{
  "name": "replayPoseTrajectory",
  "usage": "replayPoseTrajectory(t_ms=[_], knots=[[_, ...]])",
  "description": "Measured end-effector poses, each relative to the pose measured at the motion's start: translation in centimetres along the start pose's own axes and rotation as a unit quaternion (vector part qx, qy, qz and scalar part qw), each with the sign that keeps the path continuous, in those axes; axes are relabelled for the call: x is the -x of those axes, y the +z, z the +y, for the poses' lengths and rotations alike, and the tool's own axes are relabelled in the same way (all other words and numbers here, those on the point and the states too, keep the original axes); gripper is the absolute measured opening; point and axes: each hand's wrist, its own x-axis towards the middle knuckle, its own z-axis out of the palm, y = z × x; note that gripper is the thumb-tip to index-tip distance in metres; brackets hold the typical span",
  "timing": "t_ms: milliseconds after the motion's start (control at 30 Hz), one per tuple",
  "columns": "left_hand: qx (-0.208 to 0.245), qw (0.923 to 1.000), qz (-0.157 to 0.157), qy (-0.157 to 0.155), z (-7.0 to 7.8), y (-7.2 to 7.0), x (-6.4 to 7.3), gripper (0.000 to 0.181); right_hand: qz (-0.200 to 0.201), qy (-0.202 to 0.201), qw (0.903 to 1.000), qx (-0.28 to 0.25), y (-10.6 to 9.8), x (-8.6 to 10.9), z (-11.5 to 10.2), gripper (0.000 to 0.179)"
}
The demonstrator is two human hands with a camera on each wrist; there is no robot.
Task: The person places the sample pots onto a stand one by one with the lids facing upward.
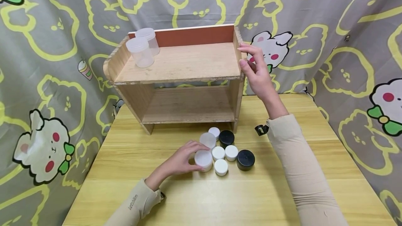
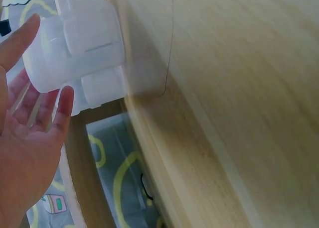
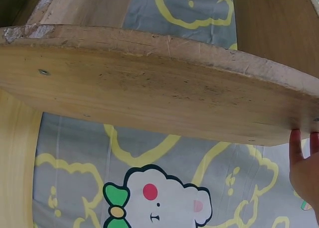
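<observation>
My left hand [image 1: 185,158] has thumb and fingers round a translucent plastic jar [image 1: 203,159] on the table. In the left wrist view this jar [image 2: 75,54] sits between the thumb and fingers. A second translucent jar [image 1: 207,140] stands just behind it. Several small white jars [image 1: 218,153] and two black-lidded jars [image 1: 246,159] are grouped to its right. My right hand [image 1: 259,72] grips the right side panel of the wooden shelf [image 1: 194,62] near its top. Two fingertips [image 3: 296,138] touch the panel's outer face in the right wrist view.
Two taller translucent jars [image 1: 140,53] stand at the left end of the shelf's upper board. The lower board [image 1: 188,105] is beneath it. A small black object [image 1: 261,129] is by the right sleeve. Patterned grey curtains [image 1: 345,44] surround the wooden table [image 1: 251,198].
</observation>
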Motion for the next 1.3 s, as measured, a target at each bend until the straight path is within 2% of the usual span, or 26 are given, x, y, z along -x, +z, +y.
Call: replayPoseTrajectory(t_ms=[333,967,1300], knots=[[0.003,1.0,-0.007,0.007,0.07,-0.22,-0.1,0.064,0.0,0.004,1.0,0.003,-0.01,0.0,-0.03,0.037],[-0.012,0.9995,-0.03,-0.005,-0.02,-0.39,-0.31,0.064,0.0,0.003,1.0,0.001,0.01,0.09,0.04,0.037],[-0.011,0.9995,-0.029,-0.008,0.04,-0.34,-0.25,0.064,0.001,0.008,0.9999,0.01,0.01,0.0,0.05,0.037]])
